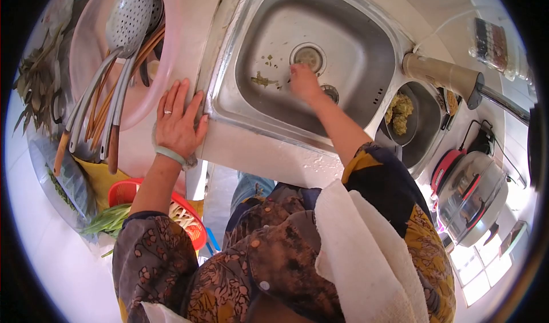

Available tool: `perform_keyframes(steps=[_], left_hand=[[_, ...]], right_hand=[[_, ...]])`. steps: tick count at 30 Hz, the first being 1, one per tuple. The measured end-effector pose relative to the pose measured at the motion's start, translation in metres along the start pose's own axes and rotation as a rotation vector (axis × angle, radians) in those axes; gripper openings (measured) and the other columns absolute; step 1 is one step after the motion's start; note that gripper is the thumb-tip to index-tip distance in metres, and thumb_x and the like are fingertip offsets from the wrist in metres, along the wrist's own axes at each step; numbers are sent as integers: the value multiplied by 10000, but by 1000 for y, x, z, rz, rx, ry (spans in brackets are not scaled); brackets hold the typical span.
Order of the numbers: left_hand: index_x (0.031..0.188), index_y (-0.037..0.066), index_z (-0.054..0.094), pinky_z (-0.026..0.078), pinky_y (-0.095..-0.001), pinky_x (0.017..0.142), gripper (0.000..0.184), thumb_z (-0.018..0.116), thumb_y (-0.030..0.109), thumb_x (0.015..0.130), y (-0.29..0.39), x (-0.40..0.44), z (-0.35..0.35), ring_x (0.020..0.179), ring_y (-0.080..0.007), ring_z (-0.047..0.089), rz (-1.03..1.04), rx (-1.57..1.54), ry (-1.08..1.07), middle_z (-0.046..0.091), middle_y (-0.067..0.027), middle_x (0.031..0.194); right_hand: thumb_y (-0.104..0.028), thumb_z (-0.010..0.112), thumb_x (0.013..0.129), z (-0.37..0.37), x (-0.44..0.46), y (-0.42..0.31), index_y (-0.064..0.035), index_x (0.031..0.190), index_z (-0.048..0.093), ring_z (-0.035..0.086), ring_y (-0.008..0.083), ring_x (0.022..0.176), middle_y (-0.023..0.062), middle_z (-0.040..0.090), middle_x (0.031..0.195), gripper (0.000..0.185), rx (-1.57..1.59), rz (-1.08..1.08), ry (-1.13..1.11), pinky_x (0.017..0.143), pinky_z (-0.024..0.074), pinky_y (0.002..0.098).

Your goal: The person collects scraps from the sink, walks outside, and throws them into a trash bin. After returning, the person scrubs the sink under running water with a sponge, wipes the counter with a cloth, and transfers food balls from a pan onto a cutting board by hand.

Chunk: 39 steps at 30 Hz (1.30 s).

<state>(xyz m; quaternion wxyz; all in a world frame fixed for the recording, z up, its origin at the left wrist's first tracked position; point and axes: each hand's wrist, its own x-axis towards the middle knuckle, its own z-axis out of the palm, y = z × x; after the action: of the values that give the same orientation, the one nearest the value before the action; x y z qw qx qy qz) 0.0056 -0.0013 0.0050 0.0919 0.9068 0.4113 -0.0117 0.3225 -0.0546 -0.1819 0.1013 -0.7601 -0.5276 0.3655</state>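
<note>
My left hand point(178, 120) lies flat on the counter left of the sink, fingers spread, with a ring and a pale bracelet; nothing is in it. Inside the steel sink point(269, 14), my right hand point(303, 81) reaches down beside the drain point(309, 57), its fingers bent together. What they pinch, if anything, is too small to name. Green scraps point(263, 80) lie on the sink bottom to the left of my right hand. A second round fitting point(329, 93) sits partly behind my right wrist.
A pink basin point(86, 65) holds a slotted ladle point(129, 22) and chopsticks. Below it stands a red basket point(197, 231) near green leaves point(111, 220). On the right are a faucet point(440, 74), a small basin with yellowish food point(400, 114) and a glass-lidded pot point(472, 191).
</note>
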Motion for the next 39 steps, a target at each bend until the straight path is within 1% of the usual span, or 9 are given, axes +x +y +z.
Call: perform_keyframes(steps=[2, 5, 11, 15, 18, 21, 30, 36, 39], left_hand=[[1262, 77, 582, 255, -475, 1133, 488, 623, 210, 795, 0, 0, 0, 1363, -355, 335, 1, 0, 0, 372, -175, 1469], [1263, 83, 583, 258, -476, 1131, 483, 620, 214, 800, 1, 0, 0, 1361, -353, 337, -8, 2, -6, 373, -173, 1469], [1278, 92, 570, 244, -478, 1137, 495, 620, 223, 803, 0, -1, 1, 1375, -349, 317, -14, 10, -21, 352, -160, 1486], [1282, 97, 565, 236, -475, 1141, 500, 623, 224, 802, -1, -2, 0, 1381, -343, 309, -15, 7, -20, 341, -154, 1493], [1283, 98, 565, 235, -473, 1142, 502, 625, 223, 801, 0, -2, 0, 1381, -340, 311, -14, 10, -23, 342, -154, 1493], [1287, 99, 564, 236, -474, 1142, 505, 623, 223, 802, -2, -2, 2, 1380, -339, 312, -13, 6, -17, 346, -155, 1489], [1289, 95, 567, 239, -475, 1140, 498, 618, 228, 811, -1, -1, 1, 1379, -342, 315, -9, 2, -9, 347, -157, 1489], [1290, 96, 568, 239, -475, 1142, 498, 617, 228, 812, -2, -3, 2, 1381, -340, 314, -9, -1, -13, 344, -159, 1492], [1288, 96, 568, 239, -475, 1143, 499, 618, 227, 809, -2, -2, 2, 1383, -338, 313, -12, 0, -10, 348, -157, 1490]], right_hand=[[-43, 512, 824, -5, -20, -28, 14, 1157, 609, 558, 360, 1134, 244, 575, 1209, 351, -153, -147, -76, 941, 464, 422], [-37, 515, 822, -10, -43, -62, 16, 1165, 604, 565, 371, 1117, 249, 569, 1218, 358, 72, -203, -185, 959, 454, 426], [-60, 493, 840, -34, -43, -39, -10, 1157, 619, 581, 368, 1097, 228, 581, 1217, 345, 123, -78, -116, 970, 449, 430], [-77, 488, 853, -63, -38, 13, -20, 1159, 622, 579, 373, 1085, 206, 593, 1183, 339, -10, 54, 62, 973, 450, 433], [-85, 491, 860, -67, -32, 37, -18, 1172, 611, 553, 368, 1129, 200, 580, 1191, 340, -68, 122, 61, 981, 445, 441], [-83, 490, 866, -61, -31, 40, -11, 1185, 595, 532, 375, 1152, 203, 557, 1222, 343, -199, 136, -65, 986, 441, 446], [-79, 528, 813, -40, -49, 7, 0, 1068, 606, 565, 348, 1088, 174, 570, 1168, 277, -374, 123, -81, 916, 456, 495], [-65, 532, 807, -20, -53, -9, 7, 1097, 607, 559, 350, 1109, 182, 567, 1179, 308, -333, -17, -32, 914, 458, 490], [-74, 510, 871, -16, -49, -3, -31, 1170, 586, 546, 381, 1086, 204, 588, 1123, 312, -74, -256, -139, 956, 440, 457]])
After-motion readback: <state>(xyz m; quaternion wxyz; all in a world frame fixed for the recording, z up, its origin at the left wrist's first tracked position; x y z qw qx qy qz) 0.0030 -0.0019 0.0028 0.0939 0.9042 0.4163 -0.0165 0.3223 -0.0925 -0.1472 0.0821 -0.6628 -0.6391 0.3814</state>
